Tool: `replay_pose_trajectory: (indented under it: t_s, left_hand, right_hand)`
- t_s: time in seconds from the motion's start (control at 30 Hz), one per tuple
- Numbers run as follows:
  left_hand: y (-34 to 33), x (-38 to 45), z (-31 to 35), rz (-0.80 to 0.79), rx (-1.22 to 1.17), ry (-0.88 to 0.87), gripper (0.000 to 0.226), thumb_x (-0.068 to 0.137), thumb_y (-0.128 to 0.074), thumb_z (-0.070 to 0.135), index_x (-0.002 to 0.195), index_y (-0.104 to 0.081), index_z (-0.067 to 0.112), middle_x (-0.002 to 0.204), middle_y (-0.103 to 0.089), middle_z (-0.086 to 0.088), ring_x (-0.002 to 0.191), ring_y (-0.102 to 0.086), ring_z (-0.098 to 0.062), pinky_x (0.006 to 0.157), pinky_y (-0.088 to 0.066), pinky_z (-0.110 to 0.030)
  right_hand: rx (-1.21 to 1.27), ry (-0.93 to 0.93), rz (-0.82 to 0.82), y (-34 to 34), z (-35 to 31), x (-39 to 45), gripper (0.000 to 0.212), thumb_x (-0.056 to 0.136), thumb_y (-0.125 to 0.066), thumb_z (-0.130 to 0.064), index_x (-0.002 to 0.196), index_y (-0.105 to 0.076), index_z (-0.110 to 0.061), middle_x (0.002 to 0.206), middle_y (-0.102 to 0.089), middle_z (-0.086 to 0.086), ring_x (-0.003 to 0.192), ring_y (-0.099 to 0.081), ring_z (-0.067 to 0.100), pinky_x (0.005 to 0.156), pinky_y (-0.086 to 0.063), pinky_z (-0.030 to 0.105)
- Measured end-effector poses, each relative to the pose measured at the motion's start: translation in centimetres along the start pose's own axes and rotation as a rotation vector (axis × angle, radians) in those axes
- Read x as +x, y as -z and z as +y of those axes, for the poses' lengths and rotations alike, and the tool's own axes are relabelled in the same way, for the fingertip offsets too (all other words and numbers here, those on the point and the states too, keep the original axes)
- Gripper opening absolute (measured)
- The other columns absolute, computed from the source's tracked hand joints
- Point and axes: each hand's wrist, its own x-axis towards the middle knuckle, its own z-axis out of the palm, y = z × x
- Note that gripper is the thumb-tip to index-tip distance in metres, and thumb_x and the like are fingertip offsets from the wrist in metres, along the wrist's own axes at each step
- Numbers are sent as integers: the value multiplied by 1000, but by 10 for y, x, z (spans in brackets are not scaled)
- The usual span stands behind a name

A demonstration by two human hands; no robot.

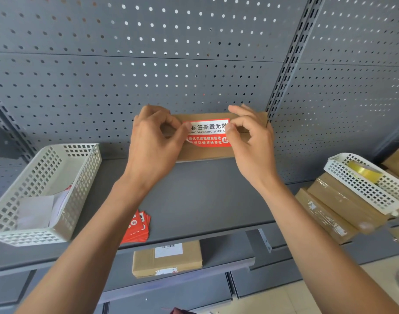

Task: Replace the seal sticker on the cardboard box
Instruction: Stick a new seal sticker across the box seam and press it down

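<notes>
A flat cardboard box (207, 152) lies on the grey shelf against the pegboard. Across its top sits a red and white seal sticker (206, 132) with black characters. My left hand (153, 141) pinches the sticker's left end between thumb and forefinger, where its lower left corner curls up. My right hand (250, 141) pinches the sticker's right end the same way. Both hands cover the box's ends.
A white mesh basket (81, 168) with paper scraps stands at the left, a stack of red stickers (137, 227) beside it. At the right, a white basket (361, 189) holding a tape roll (363, 172) rests on stacked boxes (334, 207). Another box (167, 259) lies on the lower shelf.
</notes>
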Motion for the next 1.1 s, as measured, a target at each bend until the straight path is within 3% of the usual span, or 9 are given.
replay_pose_trajectory:
  t_s: [0.1, 0.27, 0.57, 0.83, 1.1]
  left_hand:
    - [0, -1, -1, -8, 5, 5, 14, 88, -71, 40, 80, -70, 29, 113, -57, 5, 112, -57, -19, 98, -46, -33]
    - [-1, -2, -1, -1, 13, 4, 11, 87, -74, 35, 83, -69, 26, 113, -57, 5, 114, -57, -20, 93, -40, -19]
    - [-3, -3, -2, 19, 30, -7, 14, 84, -77, 32, 86, -67, 23, 113, -56, 6, 111, -56, -20, 86, -38, -13]
    - [-3, -4, -2, 38, 39, -9, 15, 84, -77, 32, 84, -64, 26, 114, -55, 8, 114, -54, -18, 78, -32, -2]
    - [-3, -5, -1, 41, 44, -18, 14, 84, -77, 29, 84, -64, 24, 113, -55, 7, 114, -54, -19, 80, -26, 5]
  right_hand:
    - [8, 15, 2, 2, 4, 1, 13, 93, -59, -27, 80, -60, -28, 132, -65, -15, 140, -45, 4, 118, -13, 66]
    - [-12, 37, 16, 1, 5, 2, 13, 92, -60, -25, 80, -62, -23, 131, -66, -13, 138, -48, 6, 117, -17, 64]
    - [-42, 46, 36, -3, 7, 3, 14, 91, -60, -25, 79, -62, -20, 129, -67, -12, 136, -50, 7, 117, -16, 66]
    - [-57, 85, 86, -3, 4, 5, 13, 87, -59, -31, 74, -60, -27, 123, -70, -12, 122, -55, 8, 110, -32, 62]
    - [-119, 100, 84, -4, 4, 3, 11, 83, -61, -28, 73, -58, -25, 122, -68, -14, 122, -54, 11, 113, -28, 57]
